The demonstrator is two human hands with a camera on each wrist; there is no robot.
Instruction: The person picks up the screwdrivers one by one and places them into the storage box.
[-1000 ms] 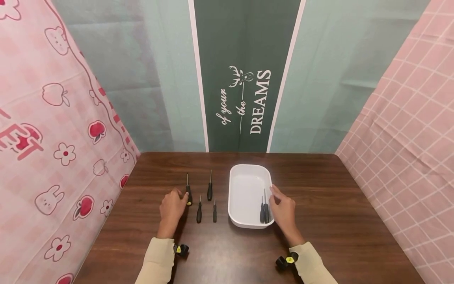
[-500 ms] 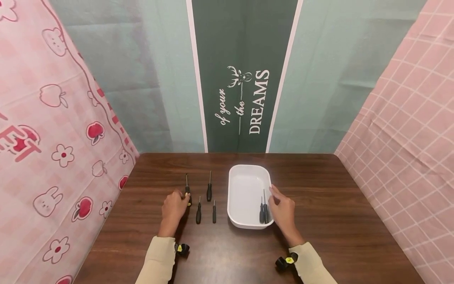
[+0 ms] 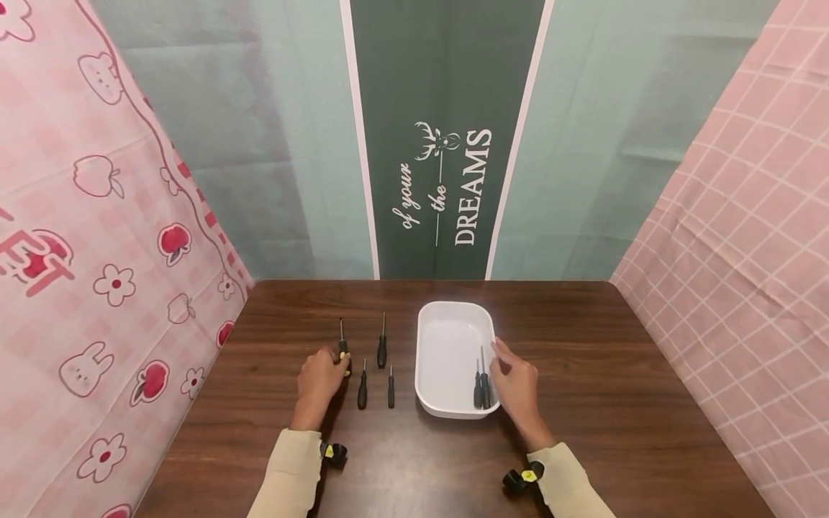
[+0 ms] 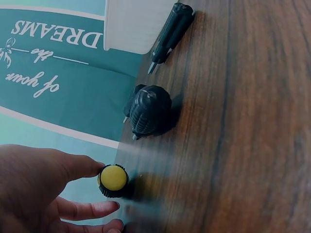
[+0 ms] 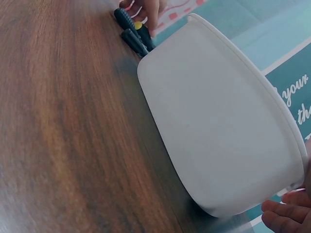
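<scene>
White tray (image 3: 447,345), two screwdrivers (image 3: 485,388) in, four out on the table (image 3: 583,352).
The pair lies side by side by the tray's right wall; by count a third is in, the rest out. Yellow-capped screwdriver (image 4: 113,178) farthest left of the tray, gripped between thumb and curled fingers of the left hand (image 3: 322,378); whether lifted, cannot tell. Not in yet, untouched: back screwdriver (image 3: 382,352), front screwdriver (image 3: 363,392), smallest screwdriver (image 3: 391,393), all tips toward the green backdrop (image 3: 447,65). These three lie between left hand and tray, so a low straight path across would risk brushing them. Right hand (image 3: 518,385) pinches the tray's right rim, likely steadying.
</scene>
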